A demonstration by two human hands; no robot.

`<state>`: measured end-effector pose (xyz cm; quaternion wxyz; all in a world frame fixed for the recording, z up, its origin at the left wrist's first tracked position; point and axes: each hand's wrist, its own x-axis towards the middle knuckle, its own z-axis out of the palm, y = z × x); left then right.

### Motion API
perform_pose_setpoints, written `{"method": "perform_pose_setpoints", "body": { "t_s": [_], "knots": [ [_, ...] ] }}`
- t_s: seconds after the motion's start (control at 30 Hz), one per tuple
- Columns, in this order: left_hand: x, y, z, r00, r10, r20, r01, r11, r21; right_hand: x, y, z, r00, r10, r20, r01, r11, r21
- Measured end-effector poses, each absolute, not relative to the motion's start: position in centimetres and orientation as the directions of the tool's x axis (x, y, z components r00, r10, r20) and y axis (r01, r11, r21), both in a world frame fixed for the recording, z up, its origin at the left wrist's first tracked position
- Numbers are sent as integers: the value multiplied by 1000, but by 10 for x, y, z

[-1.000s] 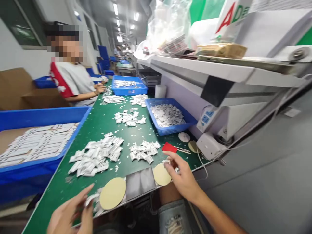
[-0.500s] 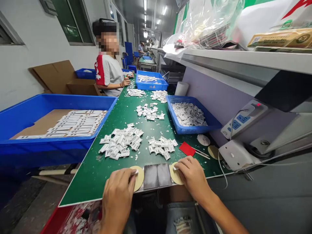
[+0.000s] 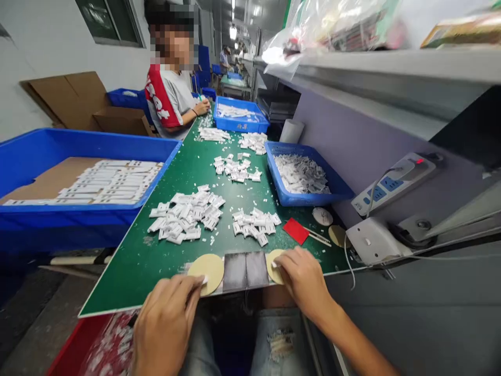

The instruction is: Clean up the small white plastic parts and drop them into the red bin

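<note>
My left hand point(image 3: 168, 313) pinches a small white plastic piece point(image 3: 204, 280) at the lower edge of a round pale-yellow disc point(image 3: 209, 265) on the table's front edge. My right hand point(image 3: 305, 279) has its fingers closed on another small white plastic piece point(image 3: 275, 265), over a second yellow disc point(image 3: 273, 272) that the hand partly covers. Between the discs lie two dark grey, worn rectangular pads point(image 3: 235, 271). Beyond them are a larger pile of white plastic pieces point(image 3: 188, 214) on the left and a smaller pile point(image 3: 255, 224) on the right.
A red square point(image 3: 295, 231) with thin sticks lies right of the piles. Farther back stands a blue basket of white pieces point(image 3: 284, 198). A big blue bin point(image 3: 78, 214) flanks the table's left edge. A power strip point(image 3: 395, 183) is at right. Another person point(image 3: 172, 94) sits farther along.
My left hand has drawn left and toward me, uncovering more of its disc, still with the white piece. My right hand stays at its disc. The camera view has tipped downward.
</note>
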<state>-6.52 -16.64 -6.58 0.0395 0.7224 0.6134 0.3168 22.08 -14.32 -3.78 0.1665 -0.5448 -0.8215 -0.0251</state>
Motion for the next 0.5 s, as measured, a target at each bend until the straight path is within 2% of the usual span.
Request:
{"method": "perform_pose_setpoints", "body": {
  "t_s": [0.1,0.33,0.4,0.47,0.5],
  "knots": [
    [-64,-166,-63,31,933,359,885,-192,423,220,-144,-36,-355,896,267,906,400,-139],
    [-59,-161,-56,41,955,294,869,-179,461,219,-138,-37,-339,913,225,904,383,-190],
    [-60,-169,-50,28,957,290,847,-177,501,221,-143,-37,-351,894,279,874,420,-246],
    [-62,-182,-46,37,970,241,772,-181,609,224,-154,-42,-323,871,370,829,449,-333],
    [-64,-189,-46,50,981,186,721,-164,673,225,-160,-47,-318,851,418,764,491,-418]
  ]
}}
